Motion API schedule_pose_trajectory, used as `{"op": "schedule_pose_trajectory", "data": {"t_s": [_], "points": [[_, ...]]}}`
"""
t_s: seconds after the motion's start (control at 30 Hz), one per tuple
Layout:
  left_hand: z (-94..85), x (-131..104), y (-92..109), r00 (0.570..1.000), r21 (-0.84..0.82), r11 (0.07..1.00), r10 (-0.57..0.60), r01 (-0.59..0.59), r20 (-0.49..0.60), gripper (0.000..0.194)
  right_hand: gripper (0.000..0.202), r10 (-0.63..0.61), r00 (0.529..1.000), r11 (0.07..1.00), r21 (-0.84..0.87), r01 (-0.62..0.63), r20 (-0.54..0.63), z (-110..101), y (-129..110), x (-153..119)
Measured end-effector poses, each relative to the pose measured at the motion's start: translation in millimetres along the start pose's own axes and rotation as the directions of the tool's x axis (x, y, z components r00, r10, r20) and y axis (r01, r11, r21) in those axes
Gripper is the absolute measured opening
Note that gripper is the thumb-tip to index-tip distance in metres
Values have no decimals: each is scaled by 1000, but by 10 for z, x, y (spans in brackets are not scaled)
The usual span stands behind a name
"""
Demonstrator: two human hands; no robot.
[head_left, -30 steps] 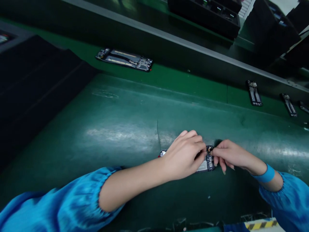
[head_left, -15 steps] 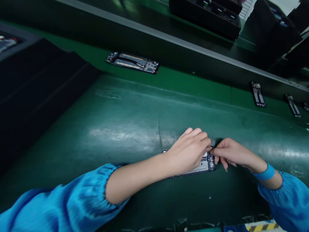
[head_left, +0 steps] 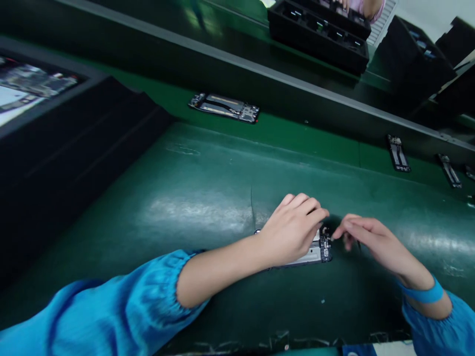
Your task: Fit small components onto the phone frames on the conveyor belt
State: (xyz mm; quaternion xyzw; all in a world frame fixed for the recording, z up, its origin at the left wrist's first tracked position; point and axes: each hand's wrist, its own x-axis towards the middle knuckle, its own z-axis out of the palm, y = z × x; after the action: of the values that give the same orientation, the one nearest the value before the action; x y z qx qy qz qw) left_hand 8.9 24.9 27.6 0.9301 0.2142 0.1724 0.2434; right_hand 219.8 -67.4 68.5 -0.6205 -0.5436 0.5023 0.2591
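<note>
Lower right of centre: opened rectangular phone with black rim and silver metal interior (head_left: pixel 313 255), flat on smooth green mat (head_left: pixel 208 173) | left hand (head_left: pixel 291 232): over phone, fingers curled, tips hidden, grip unclear | right hand (head_left: pixel 365 235): at phone's right end, fingers loosely bent, index extended, hold and contact unclear

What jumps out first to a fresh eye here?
Two bare hands over an opened phone on the green mat: the left hand covers its middle, the right hand is at its right end, a blue band on the wrist. Next, the big black tray at far left.
</note>
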Motion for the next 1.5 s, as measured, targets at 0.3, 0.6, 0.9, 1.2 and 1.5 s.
{"op": "schedule_pose_trajectory", "data": {"t_s": [0.3, 0.6, 0.9, 1.2, 1.5], "points": [[-47, -362, -76, 980, 105, 977, 175, -185, 97, 50, 22, -464, 885, 781, -484, 394, -27, 420, 120, -222], [-22, -323, -110, 977, 103, 977, 174, -187, 125, 56, 32, -465, 867, 856, -341, 389, -179, 264, 305, 119], [-39, -328, -103, 979, 85, 982, 160, -171, 129, 55, 39, -437, 874, 834, -461, 304, -213, 319, 333, 137], [-32, -338, -57, 993, 91, 991, 91, -98, 76, 46, 44, -172, 935, 927, -373, 46, -310, 235, 223, 306], [36, -374, -93, 983, 151, 971, 178, -184, 52, 42, 39, 476, 833, 880, -139, -455, 283, 70, -24, 466]]}}
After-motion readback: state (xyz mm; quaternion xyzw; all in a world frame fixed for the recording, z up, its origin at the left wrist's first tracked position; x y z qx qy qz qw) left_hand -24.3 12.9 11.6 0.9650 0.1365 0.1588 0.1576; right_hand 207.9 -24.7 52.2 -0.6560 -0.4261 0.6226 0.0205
